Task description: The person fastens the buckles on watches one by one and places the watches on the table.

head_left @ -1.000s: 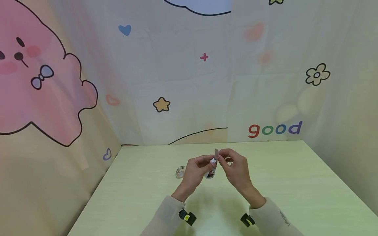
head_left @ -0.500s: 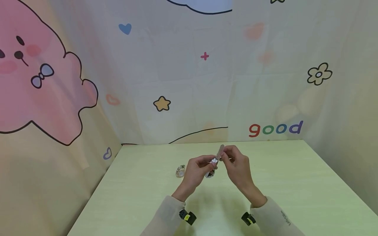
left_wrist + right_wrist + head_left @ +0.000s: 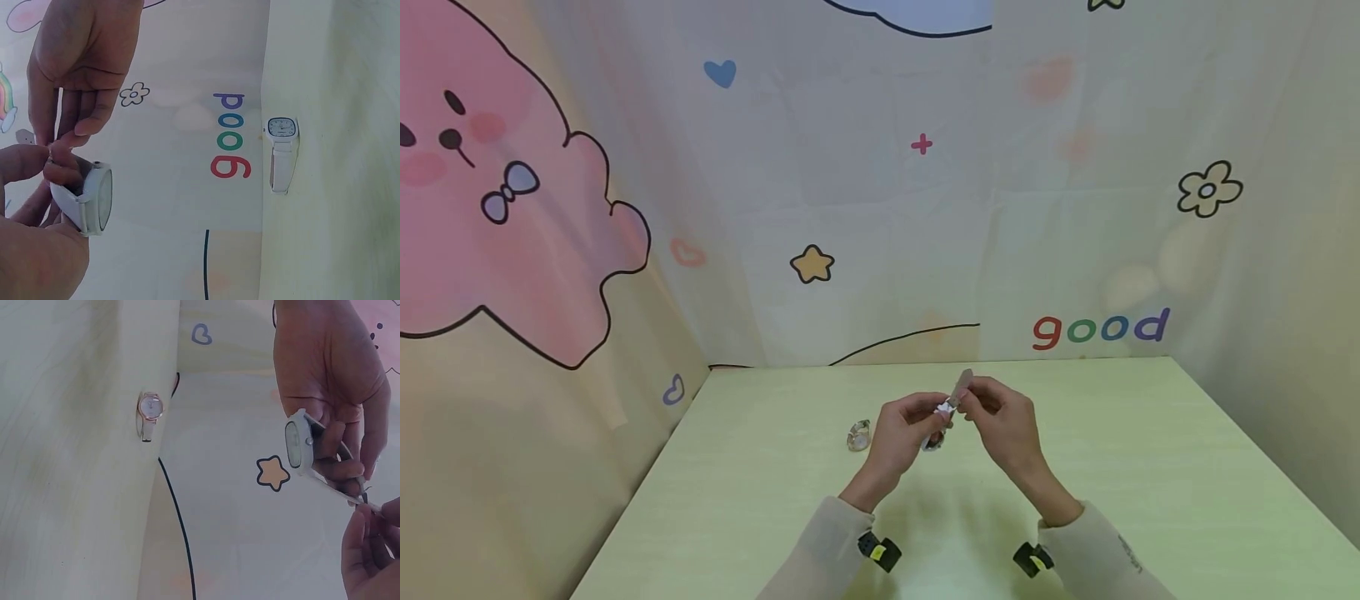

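Observation:
In the head view my left hand holds a white wristwatch above the table, fingers inside its strap loop. The white case and pale dial show from the side in the right wrist view. My right hand pinches the strap near the buckle, close against the left fingertips. The strap's free end sticks up past the fingers. The fingertips partly hide the buckle. On the table behind the left hand lies a rose-gold watch with a round dial.
Another white watch with a squarish dial lies on the table, hidden behind my right hand in the head view. The pale table ends at a printed cloth backdrop. Cameras sit at both wrists.
My right hand first shifted slightly up and right as more of the strap end came into view and tilted right, then dropped slightly. My left hand keeps its grip, almost still.

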`<state>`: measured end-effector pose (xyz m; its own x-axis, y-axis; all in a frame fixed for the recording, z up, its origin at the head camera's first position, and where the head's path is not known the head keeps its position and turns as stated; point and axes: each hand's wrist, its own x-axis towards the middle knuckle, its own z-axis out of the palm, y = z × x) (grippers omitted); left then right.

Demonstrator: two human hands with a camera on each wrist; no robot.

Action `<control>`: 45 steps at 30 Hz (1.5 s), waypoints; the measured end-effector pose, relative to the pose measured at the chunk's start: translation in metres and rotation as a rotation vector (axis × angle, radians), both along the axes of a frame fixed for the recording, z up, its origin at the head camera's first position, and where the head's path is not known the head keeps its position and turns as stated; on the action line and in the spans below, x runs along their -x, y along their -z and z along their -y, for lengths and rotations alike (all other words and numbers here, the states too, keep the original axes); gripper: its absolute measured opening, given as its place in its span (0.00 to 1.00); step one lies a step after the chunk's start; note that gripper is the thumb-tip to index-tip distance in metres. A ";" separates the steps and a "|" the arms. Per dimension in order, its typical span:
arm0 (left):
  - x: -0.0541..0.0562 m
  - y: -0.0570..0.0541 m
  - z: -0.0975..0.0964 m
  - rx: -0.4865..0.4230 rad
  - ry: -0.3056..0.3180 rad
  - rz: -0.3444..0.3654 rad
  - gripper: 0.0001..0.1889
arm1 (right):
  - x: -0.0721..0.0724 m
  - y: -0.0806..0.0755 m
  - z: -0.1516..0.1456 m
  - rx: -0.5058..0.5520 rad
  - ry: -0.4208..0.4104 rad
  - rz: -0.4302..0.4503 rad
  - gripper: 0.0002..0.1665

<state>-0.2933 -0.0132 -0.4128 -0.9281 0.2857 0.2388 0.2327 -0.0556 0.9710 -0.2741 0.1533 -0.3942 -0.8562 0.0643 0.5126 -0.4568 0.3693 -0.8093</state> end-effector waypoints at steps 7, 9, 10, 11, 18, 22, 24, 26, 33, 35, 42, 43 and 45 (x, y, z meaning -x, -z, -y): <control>0.000 -0.003 0.000 -0.024 -0.030 0.002 0.11 | 0.002 0.001 0.000 -0.012 -0.005 -0.014 0.08; 0.000 -0.004 0.000 -0.030 -0.028 0.010 0.11 | 0.002 0.001 -0.001 -0.015 0.001 -0.023 0.07; 0.000 -0.004 0.001 -0.030 -0.028 0.016 0.11 | 0.002 0.001 -0.001 -0.014 0.004 -0.022 0.07; 0.001 -0.004 0.000 -0.031 -0.025 0.023 0.11 | 0.002 0.002 -0.001 -0.015 0.007 -0.023 0.07; 0.002 -0.002 -0.001 -0.052 -0.034 0.040 0.11 | 0.000 0.002 -0.001 -0.005 -0.003 -0.020 0.06; 0.001 -0.001 -0.001 -0.044 -0.054 0.023 0.11 | -0.001 0.002 0.000 0.006 -0.019 -0.031 0.06; 0.002 -0.001 0.000 -0.039 -0.060 0.020 0.10 | -0.001 0.002 0.000 0.008 -0.023 -0.029 0.07; 0.002 -0.001 0.000 -0.039 -0.063 0.019 0.10 | -0.001 0.001 0.000 0.009 -0.024 -0.024 0.07; 0.002 -0.001 0.000 -0.043 -0.068 0.028 0.11 | -0.001 0.004 0.000 0.021 -0.035 -0.012 0.07; 0.002 -0.001 0.000 -0.042 -0.069 0.029 0.10 | -0.001 0.005 0.000 0.021 -0.042 -0.016 0.07; 0.001 -0.001 0.001 -0.021 -0.078 0.014 0.10 | -0.002 0.005 0.002 0.020 -0.041 -0.019 0.08; 0.002 -0.001 0.001 -0.018 -0.078 0.012 0.10 | -0.003 0.005 0.002 0.023 -0.041 -0.017 0.08; 0.002 0.000 0.001 -0.017 -0.079 0.010 0.10 | -0.003 0.005 0.002 0.025 -0.041 -0.014 0.08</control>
